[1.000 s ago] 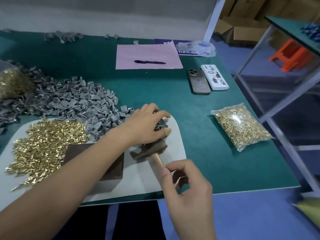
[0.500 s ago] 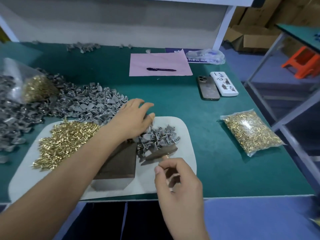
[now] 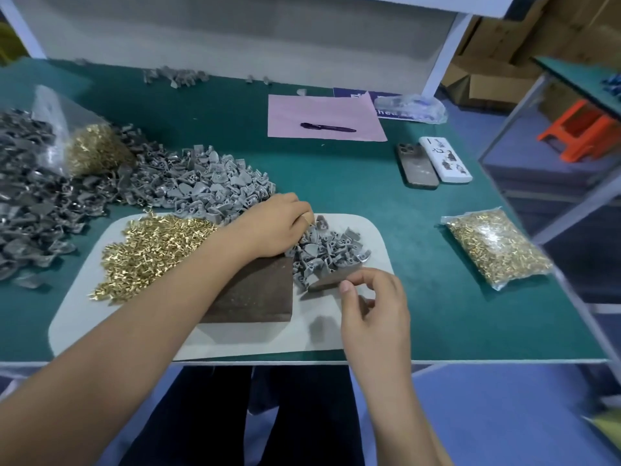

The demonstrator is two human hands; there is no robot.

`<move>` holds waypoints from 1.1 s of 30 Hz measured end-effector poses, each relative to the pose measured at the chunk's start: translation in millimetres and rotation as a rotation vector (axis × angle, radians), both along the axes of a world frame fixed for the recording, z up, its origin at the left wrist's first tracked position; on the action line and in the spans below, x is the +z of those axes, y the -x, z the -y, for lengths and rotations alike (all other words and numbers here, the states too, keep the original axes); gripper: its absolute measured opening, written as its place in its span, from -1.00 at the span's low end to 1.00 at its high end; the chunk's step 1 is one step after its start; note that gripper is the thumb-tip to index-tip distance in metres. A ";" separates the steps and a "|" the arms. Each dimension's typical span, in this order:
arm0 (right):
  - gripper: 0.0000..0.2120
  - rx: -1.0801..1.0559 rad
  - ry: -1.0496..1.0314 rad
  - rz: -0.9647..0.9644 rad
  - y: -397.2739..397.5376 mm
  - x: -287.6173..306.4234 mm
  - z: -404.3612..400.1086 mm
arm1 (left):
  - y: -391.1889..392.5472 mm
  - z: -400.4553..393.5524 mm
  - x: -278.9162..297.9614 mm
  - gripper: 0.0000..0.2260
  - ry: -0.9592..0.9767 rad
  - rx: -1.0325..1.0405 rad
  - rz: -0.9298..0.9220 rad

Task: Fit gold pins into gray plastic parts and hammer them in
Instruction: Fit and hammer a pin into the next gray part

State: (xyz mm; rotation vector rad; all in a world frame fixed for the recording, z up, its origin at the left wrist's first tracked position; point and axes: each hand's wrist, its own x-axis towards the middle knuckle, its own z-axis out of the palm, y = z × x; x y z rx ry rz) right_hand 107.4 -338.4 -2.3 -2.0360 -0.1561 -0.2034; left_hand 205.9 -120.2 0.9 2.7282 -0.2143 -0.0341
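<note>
Head view: left hand [image 3: 272,227] grip pinches a gray plastic part [image 3: 321,223] at the far edge of the small gray pile [image 3: 327,255] on the white mat [image 3: 353,317]. Right hand [image 3: 373,306], fingers curled, rests on the hammer head [image 3: 331,280] just beside that pile. Gold pins [image 3: 151,253] lie left of the pile, across the dark block [image 3: 255,294].

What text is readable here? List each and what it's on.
"hee": partial white letters on the blue sheet behind the pink paper; the rest is covered by the paper and a clear plastic bag.
White phone case: dark printed figures or characters, too small to read.
Black pen: no legible marking.
Sealed pin bag: no label visible.
Nothing else is readable.
</note>
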 end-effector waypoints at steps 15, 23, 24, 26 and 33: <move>-0.92 -0.019 0.010 -0.042 2.5 7.0 -1.4 | -24.3 43.9 25.4 -0.61 -0.040 -0.016 -0.108; -0.90 -0.004 0.007 -0.103 7.5 8.3 10.0 | -24.7 84.0 20.8 -0.76 -0.065 -0.166 -0.120; -0.90 -0.004 0.007 -0.108 7.4 8.5 11.6 | -24.1 82.9 21.4 -0.79 -0.052 -0.166 -0.126; -0.90 -0.007 0.013 -0.111 7.0 7.4 14.4 | -23.1 80.1 22.5 -0.81 -0.043 -0.170 -0.132; -0.89 -0.013 0.014 -0.144 5.1 3.0 15.8 | -29.9 79.1 33.5 -0.69 -0.077 -0.372 -0.235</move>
